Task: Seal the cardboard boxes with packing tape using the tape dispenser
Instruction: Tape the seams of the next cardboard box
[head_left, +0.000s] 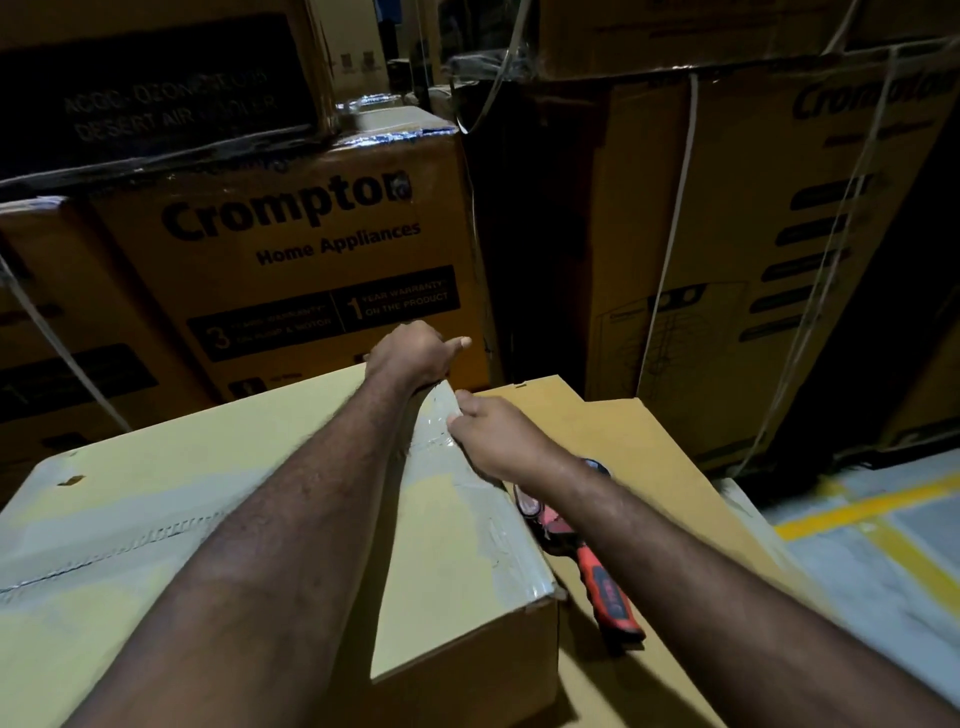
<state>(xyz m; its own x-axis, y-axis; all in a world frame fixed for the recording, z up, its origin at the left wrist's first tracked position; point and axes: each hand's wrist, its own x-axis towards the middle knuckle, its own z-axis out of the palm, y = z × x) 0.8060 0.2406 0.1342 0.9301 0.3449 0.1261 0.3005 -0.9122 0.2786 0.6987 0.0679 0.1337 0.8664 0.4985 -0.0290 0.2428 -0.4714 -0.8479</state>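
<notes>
A pale cardboard box (156, 509) lies in front of me, with strips of clear packing tape (478, 519) along its right edge and across its top seam. My left hand (410, 353) rests over the far right corner of the box, thumb sticking out. My right hand (493, 436) presses its fingers on the tape at that corner, just below the left hand. The red and black tape dispenser (597, 566) lies untouched on flat cardboard to the right of the box, partly hidden under my right forearm.
Flat cardboard sheets (649, 452) lie under and right of the box. Tall printed appliance cartons (311, 249) stand stacked right behind it, and strapped cartons (779, 234) at the right. Grey floor with yellow lines (883, 519) shows at the right.
</notes>
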